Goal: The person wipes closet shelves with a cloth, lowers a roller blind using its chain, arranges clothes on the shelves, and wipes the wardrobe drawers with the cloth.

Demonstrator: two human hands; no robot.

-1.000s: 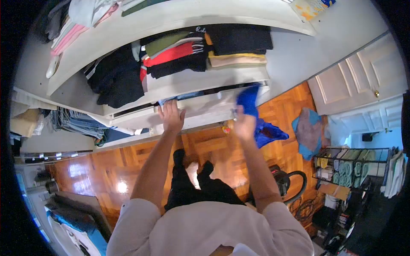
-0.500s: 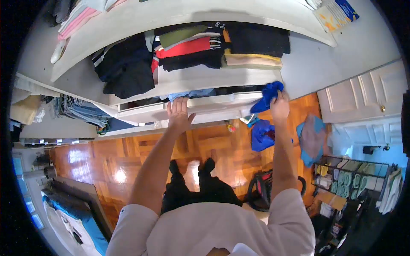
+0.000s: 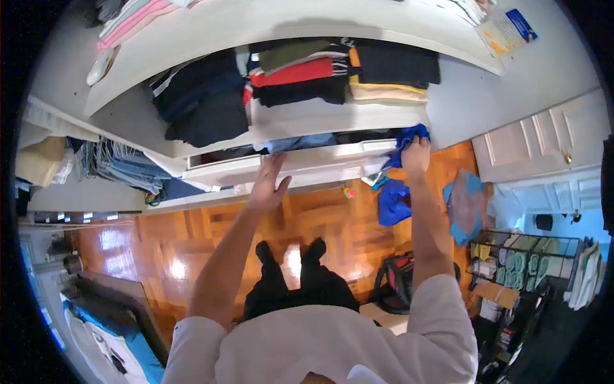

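My left hand (image 3: 269, 184) lies with its fingers stretched out against the white drawer front (image 3: 313, 157), the fingertips at its top edge. Light blue folded clothing (image 3: 300, 143) shows inside the partly open drawer. At the drawer's right end, my right hand (image 3: 416, 155) grips a royal blue cloth (image 3: 409, 136), bunched at the fingers; its exact kind is unclear. Below that hand, another blue cloth (image 3: 394, 203) is heaped on the wooden floor.
Folded dark, red and yellow clothes (image 3: 300, 67) fill the shelf above. A black and red vacuum cleaner (image 3: 398, 281) stands at lower right, near a wire rack (image 3: 524, 256) of rolled green items. A grey and blue cloth (image 3: 465, 206) lies on the floor. Jeans (image 3: 128, 169) hang at left.
The view has shifted slightly, so the shelves appear farther right. My right hand still grips the blue cloth, which looks more bunched. My left hand has slid slightly lower on the drawer front.
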